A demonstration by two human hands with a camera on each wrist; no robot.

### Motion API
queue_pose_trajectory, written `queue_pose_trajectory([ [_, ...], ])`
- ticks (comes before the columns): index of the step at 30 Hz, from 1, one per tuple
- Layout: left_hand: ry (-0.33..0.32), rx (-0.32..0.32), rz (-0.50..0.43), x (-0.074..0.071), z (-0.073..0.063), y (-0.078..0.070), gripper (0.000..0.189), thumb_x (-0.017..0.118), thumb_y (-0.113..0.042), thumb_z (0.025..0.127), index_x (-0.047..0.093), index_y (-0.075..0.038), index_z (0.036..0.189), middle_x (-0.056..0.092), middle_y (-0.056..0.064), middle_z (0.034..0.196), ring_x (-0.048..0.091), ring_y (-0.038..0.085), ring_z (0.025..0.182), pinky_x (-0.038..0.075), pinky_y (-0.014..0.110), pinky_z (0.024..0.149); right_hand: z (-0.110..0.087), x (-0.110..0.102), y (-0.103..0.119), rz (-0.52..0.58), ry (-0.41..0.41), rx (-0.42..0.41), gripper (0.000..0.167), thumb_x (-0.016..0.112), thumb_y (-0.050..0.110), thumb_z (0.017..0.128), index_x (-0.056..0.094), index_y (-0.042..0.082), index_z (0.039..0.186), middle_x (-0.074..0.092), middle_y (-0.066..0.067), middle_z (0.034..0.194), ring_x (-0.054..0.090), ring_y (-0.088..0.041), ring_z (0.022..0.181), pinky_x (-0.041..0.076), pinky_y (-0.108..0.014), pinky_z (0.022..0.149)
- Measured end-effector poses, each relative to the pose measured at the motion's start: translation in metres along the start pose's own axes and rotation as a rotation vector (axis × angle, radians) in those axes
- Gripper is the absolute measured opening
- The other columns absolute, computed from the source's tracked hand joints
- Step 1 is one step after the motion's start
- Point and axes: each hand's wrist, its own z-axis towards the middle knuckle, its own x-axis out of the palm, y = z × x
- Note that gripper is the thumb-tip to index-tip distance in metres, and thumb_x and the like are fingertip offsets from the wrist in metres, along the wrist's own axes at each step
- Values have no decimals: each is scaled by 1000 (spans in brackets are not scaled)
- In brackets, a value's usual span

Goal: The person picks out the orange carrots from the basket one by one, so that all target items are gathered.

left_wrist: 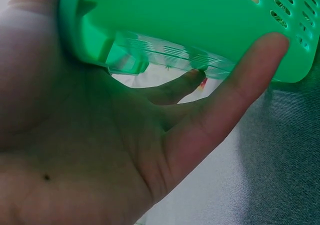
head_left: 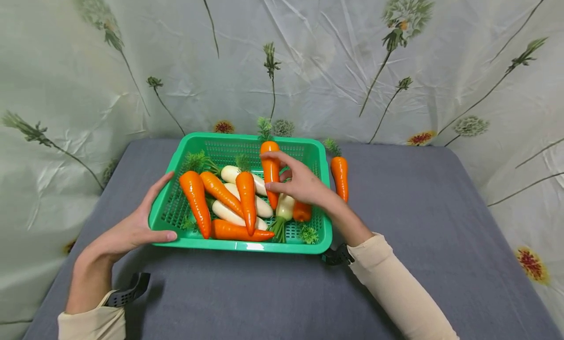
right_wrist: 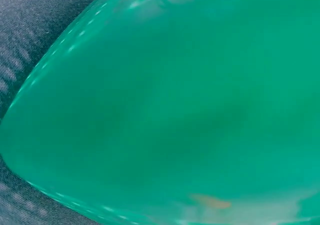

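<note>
In the head view, a green plastic basket (head_left: 326,198) holds several orange carrots and white radishes with green tops. My right hand (head_left: 299,181) reaches over its right side and holds a carrot (head_left: 270,166) between thumb and fingers, leafy end toward the back. Under that wrist lie a white radish (head_left: 285,206) and a partly hidden carrot (head_left: 302,211). My left hand (head_left: 136,225) grips the basket's front left corner, the thumb along the front rim. In the left wrist view, its fingers (left_wrist: 215,120) lie against the basket's outer wall (left_wrist: 175,15). Green basket plastic fills most of the right wrist view.
One carrot (head_left: 340,178) lies outside the basket, just off its right side. Grey cloth (head_left: 418,222) covers the table. A curtain (head_left: 317,60) with printed dandelions hangs behind the table's back edge.
</note>
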Motion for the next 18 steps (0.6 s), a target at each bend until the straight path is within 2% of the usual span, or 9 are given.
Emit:
queue_pose_trajectory([
  [6, 2, 13, 17, 0, 0, 2, 121, 78, -3, 87, -4, -45, 165, 20, 16, 159, 53, 3, 116, 49, 19, 87, -3, -2, 0, 83, -39, -38, 62, 75, 15, 97, 50, 19, 153, 55, -4, 145, 65, -28, 88, 56, -33, 72],
  [13, 1, 19, 7, 2, 3, 1, 121, 79, -3, 86, -3, -45, 165, 20, 16, 159, 53, 3, 117, 49, 19, 88, -9, -8, 0, 123, -88, -50, 63, 75, 14, 96, 49, 23, 153, 55, -10, 131, 64, -27, 85, 57, -37, 73],
  [18, -2, 7, -3, 0, -1, 3, 120, 78, -3, 87, -4, -46, 165, 21, 15, 157, 54, 4, 115, 51, 22, 86, -11, -11, -2, 158, -108, -72, 64, 75, 12, 96, 48, 25, 153, 52, -8, 137, 63, -28, 86, 56, -34, 72],
])
